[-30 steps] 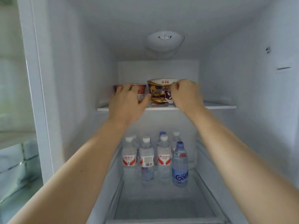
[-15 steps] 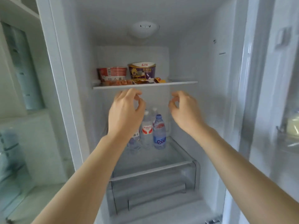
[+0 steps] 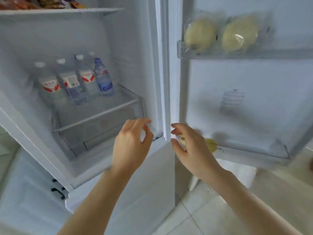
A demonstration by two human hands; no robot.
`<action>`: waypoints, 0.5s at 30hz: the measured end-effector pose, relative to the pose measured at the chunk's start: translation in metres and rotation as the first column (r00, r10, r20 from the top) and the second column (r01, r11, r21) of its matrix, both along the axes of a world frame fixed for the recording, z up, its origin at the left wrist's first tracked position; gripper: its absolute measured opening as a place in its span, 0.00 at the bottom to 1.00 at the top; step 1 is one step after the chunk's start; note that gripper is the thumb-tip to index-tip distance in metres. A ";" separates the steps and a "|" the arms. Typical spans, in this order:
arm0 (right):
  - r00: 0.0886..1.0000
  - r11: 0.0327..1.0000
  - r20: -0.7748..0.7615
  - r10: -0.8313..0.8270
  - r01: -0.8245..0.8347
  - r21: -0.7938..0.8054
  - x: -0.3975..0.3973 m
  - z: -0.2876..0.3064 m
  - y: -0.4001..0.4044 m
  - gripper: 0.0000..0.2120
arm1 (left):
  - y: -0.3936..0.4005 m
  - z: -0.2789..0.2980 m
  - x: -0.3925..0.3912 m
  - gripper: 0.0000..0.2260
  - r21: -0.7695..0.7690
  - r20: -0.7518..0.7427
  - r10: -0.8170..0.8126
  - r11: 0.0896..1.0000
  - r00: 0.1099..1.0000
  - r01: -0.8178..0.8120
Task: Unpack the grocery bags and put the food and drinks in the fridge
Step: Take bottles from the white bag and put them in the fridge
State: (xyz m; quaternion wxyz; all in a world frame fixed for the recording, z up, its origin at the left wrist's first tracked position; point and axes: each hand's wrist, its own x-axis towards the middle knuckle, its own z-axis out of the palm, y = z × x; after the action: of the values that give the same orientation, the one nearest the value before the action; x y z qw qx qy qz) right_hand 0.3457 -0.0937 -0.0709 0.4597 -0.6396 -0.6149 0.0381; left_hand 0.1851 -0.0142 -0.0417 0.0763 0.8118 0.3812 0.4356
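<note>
The fridge stands open in front of me. My left hand and my right hand hover empty, fingers loosely curled, in front of the fridge's lower right edge. Several water bottles stand on the glass shelf over the clear drawer. Snack packets lie on the upper shelf, with only their lower edges in view. Two wrapped pale buns sit in the upper door rack. A yellowish fruit lies in the lower door rack, partly behind my right hand.
The open door hangs to the right with a paper label on its inner panel. A white bag lies on the tiled floor under the door. The fridge's closed lower compartment is below my hands. A white cabinet with black handles stands at lower left.
Both hands have let go of the bowls on the upper shelf and drawn back and down, out of the fridge. My view has swung down and to the right, bringing the door racks into sight.
</note>
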 end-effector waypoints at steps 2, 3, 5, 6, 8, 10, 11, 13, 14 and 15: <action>0.998 0.998 -0.037 -0.054 0.053 -0.039 0.021 -0.029 -0.045 0.17 | -0.032 -0.027 0.027 0.10 -0.075 -0.010 -0.084 0.994 0.996 0.083; 0.995 0.994 -0.059 -0.084 0.080 -0.071 0.032 -0.042 -0.067 0.16 | -0.050 -0.041 0.041 0.10 -0.113 -0.013 -0.125 0.986 0.992 0.123; 0.985 0.978 -0.097 -0.143 0.126 -0.165 0.055 -0.066 -0.114 0.16 | -0.089 -0.069 0.072 0.09 -0.180 -0.019 -0.203 0.964 0.979 0.196; 0.980 0.968 -0.109 -0.165 0.140 -0.207 0.067 -0.076 -0.137 0.16 | -0.109 -0.084 0.087 0.09 -0.223 -0.028 -0.238 0.948 0.971 0.226; 0.970 0.948 -0.118 -0.212 0.174 -0.268 0.092 -0.094 -0.184 0.17 | -0.152 -0.110 0.118 0.10 -0.325 -0.051 -0.298 0.907 0.953 0.266; 0.957 0.922 -0.124 -0.262 0.210 -0.326 0.120 -0.112 -0.234 0.17 | -0.198 -0.133 0.147 0.09 -0.404 -0.083 -0.343 0.870 0.936 0.283; 0.948 0.906 -0.134 -0.289 0.226 -0.357 0.134 -0.120 -0.261 0.17 | -0.220 -0.142 0.162 0.09 -0.440 -0.102 -0.362 0.852 0.927 0.284; 0.927 0.870 -0.145 -0.347 0.260 -0.418 0.163 -0.137 -0.313 0.17 | -0.261 -0.162 0.189 0.09 -0.508 -0.133 -0.394 0.815 0.909 0.279; 0.914 0.849 -0.146 -0.378 0.280 -0.448 0.177 -0.144 -0.338 0.17 | -0.280 -0.170 0.202 0.09 -0.539 -0.145 -0.411 0.795 0.900 0.277; 0.899 0.824 -0.144 -0.414 0.302 -0.479 0.190 -0.149 -0.362 0.17 | -0.299 -0.179 0.215 0.09 -0.570 -0.155 -0.433 0.773 0.888 0.277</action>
State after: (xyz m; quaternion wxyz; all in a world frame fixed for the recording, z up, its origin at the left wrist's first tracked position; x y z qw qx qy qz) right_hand 0.5359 -0.4555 -0.2200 0.3712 -0.8226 -0.3967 0.1678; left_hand 0.4002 -0.3131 -0.2202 0.3259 0.8685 0.3317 0.1717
